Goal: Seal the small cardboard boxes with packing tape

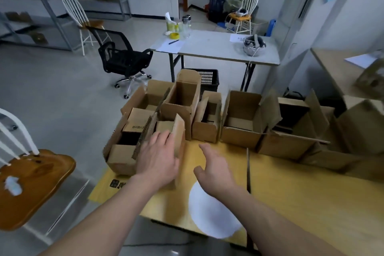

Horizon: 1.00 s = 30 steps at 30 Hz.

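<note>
Several small open cardboard boxes stand in a row along the far edge of the yellow table (291, 193). My left hand (160, 158) lies with spread fingers on the nearest small box (178, 143), over its raised flaps. Just left of it sits another open box (122, 156) with flaps up. My right hand (214, 168) hovers open above the tabletop to the right of that nearest box, holding nothing. A yellow roll of tape (174, 35) lies on the far grey table (218, 48), out of reach. No tape shows on the yellow table.
A wooden chair seat (31, 183) stands at my left. A black office chair (124, 58) and a black crate (208, 79) sit beyond the boxes. Larger open boxes (243, 118) fill the table's right rear. A white round patch (212, 214) marks the tabletop.
</note>
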{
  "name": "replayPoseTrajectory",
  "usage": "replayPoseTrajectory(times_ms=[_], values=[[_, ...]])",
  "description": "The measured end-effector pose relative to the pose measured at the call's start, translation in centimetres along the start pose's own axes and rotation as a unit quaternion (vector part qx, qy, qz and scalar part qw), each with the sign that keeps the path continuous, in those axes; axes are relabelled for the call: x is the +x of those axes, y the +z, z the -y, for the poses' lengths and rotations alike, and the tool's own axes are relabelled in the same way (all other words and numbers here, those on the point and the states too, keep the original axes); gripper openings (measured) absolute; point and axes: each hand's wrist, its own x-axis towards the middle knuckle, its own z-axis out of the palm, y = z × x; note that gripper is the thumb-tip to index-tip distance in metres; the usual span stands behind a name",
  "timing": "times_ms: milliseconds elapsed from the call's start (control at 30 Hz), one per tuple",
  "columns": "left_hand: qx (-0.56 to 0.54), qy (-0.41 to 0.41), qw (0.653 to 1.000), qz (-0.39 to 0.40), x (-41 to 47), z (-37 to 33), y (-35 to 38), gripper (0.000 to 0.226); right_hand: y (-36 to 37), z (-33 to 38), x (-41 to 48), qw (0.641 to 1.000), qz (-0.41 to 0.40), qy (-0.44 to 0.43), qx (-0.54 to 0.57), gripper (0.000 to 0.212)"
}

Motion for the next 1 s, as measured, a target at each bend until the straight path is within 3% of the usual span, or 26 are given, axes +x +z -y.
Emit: replayPoseTrajectory(times_ms=[267, 500, 767, 1000], values=[[-0.015, 0.115, 0.993, -0.018, -3.9, -15.4, -1.2, 0.062, -8.9, -8.7, -9.5, 0.993, -0.098, 0.06, -0.029, 0.066], [-0.05, 0.249, 0.967, -0.031, -8.9, -30.9, -1.7, 0.062, -17.2, -17.8, -21.4, 0.969, -0.191, 0.145, -0.051, 0.061], [-0.072, 0.422, 0.904, -0.025, -13.5, -46.5, -1.8, 0.062, -24.9, -25.5, -33.2, 0.918, -0.277, 0.273, -0.082, 0.061], [-0.079, 0.573, 0.816, -0.009, -15.7, -57.1, -0.3, 0.053, -28.5, -29.6, -41.1, 0.847, -0.335, 0.389, -0.136, 0.057]])
